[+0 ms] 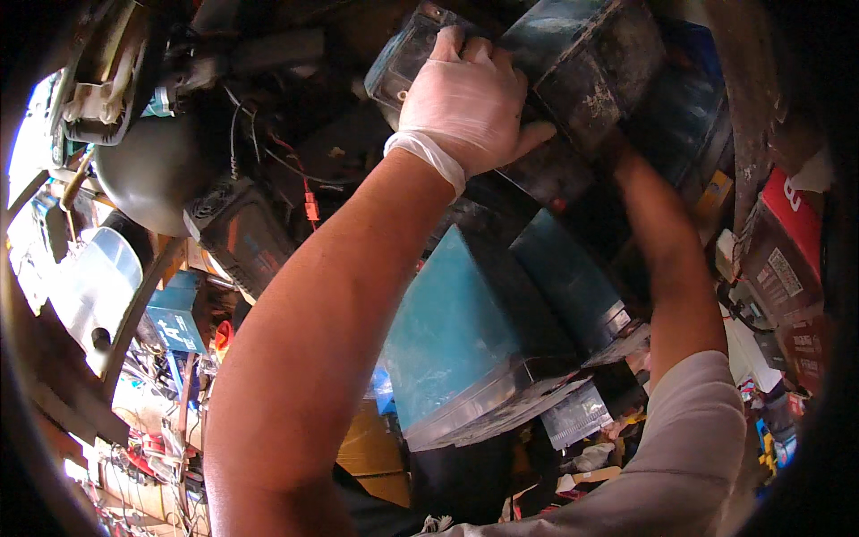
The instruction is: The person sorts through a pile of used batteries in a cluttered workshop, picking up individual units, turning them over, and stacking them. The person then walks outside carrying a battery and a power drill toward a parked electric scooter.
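My left hand [465, 107], in a thin white glove, lies over a dark, box-shaped battery [407, 58] at the top. Its fingers curl over the casing, and the thumb sticks out to the right. Beside it is a larger grimy battery [599, 76] with a bluish side, tilted. My right forearm [667, 233] reaches up behind and under that larger battery, where the right hand is hidden in shadow. Below the hands stand a large teal-sided battery [456, 331] and a second, darker teal one [568, 277], close together.
At the right is a red and dark carton [787, 242]. A rounded grey shell [157, 174], a red connector on a wire [311, 206] and a small blue box [176, 313] are at the left. Tangled wires and loose parts lie at the lower left.
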`<state>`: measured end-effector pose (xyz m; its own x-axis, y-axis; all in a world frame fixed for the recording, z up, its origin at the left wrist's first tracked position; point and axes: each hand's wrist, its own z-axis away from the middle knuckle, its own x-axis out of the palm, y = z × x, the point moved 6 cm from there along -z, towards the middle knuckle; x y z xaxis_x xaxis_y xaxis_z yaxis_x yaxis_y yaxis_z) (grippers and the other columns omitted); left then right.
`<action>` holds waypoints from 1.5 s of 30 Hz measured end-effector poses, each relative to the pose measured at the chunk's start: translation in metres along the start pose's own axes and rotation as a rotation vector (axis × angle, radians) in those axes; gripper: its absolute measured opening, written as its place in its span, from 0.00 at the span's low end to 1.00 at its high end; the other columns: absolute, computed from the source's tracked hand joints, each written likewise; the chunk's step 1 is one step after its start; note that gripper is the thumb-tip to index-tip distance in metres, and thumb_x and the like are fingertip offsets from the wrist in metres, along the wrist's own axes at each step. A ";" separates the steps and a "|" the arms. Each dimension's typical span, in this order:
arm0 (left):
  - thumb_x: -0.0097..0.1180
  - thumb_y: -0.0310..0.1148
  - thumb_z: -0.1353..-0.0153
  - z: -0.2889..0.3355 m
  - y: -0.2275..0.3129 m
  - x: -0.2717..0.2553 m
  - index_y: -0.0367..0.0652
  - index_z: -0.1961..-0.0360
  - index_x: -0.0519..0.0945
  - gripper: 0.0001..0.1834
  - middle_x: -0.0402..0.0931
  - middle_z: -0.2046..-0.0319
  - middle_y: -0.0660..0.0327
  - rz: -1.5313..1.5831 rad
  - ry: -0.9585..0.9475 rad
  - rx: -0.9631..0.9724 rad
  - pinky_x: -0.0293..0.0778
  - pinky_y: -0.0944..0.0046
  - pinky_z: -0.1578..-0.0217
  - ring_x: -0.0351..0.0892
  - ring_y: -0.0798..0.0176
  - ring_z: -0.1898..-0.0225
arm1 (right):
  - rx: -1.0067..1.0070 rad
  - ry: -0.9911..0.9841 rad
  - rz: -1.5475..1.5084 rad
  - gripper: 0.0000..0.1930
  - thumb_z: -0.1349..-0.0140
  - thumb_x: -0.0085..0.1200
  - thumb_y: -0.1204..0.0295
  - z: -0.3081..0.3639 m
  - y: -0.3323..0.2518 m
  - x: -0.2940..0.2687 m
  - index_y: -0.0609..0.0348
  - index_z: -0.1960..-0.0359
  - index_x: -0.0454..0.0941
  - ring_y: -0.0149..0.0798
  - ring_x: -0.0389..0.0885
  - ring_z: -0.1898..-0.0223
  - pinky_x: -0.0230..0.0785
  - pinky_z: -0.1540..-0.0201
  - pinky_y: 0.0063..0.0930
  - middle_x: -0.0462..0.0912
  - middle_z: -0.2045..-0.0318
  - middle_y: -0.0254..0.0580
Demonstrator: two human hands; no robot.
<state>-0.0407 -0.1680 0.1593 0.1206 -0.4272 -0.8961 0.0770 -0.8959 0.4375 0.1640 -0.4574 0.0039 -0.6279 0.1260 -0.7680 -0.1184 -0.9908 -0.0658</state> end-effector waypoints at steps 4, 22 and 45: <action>0.53 0.67 0.35 -0.002 0.002 0.000 0.45 0.56 0.89 0.35 0.86 0.55 0.57 -0.085 -0.062 -0.005 0.61 0.49 0.37 0.79 0.54 0.46 | 0.012 0.031 -0.082 0.38 0.47 0.73 0.54 0.005 -0.001 -0.009 0.70 0.40 0.79 0.51 0.83 0.46 0.75 0.42 0.43 0.84 0.43 0.54; 0.48 0.70 0.34 -0.003 0.003 0.001 0.47 0.53 0.87 0.36 0.84 0.53 0.56 -0.120 -0.105 -0.003 0.64 0.44 0.36 0.79 0.53 0.43 | -0.296 0.143 -0.574 0.29 0.46 0.73 0.64 0.168 -0.002 -0.123 0.61 0.43 0.81 0.47 0.83 0.46 0.77 0.41 0.40 0.86 0.47 0.45; 0.45 0.70 0.32 -0.004 0.010 -0.007 0.49 0.42 0.83 0.38 0.80 0.43 0.53 -0.247 -0.169 0.007 0.62 0.40 0.31 0.75 0.48 0.35 | 0.466 0.231 -1.607 0.31 0.40 0.68 0.60 0.331 0.000 -0.142 0.48 0.35 0.75 0.52 0.72 0.34 0.60 0.32 0.64 0.78 0.35 0.42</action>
<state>-0.0364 -0.1738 0.1700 -0.0676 -0.2103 -0.9753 0.0768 -0.9757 0.2051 -0.0016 -0.4587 0.3240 0.4578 0.8688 -0.1886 -0.7070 0.2272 -0.6697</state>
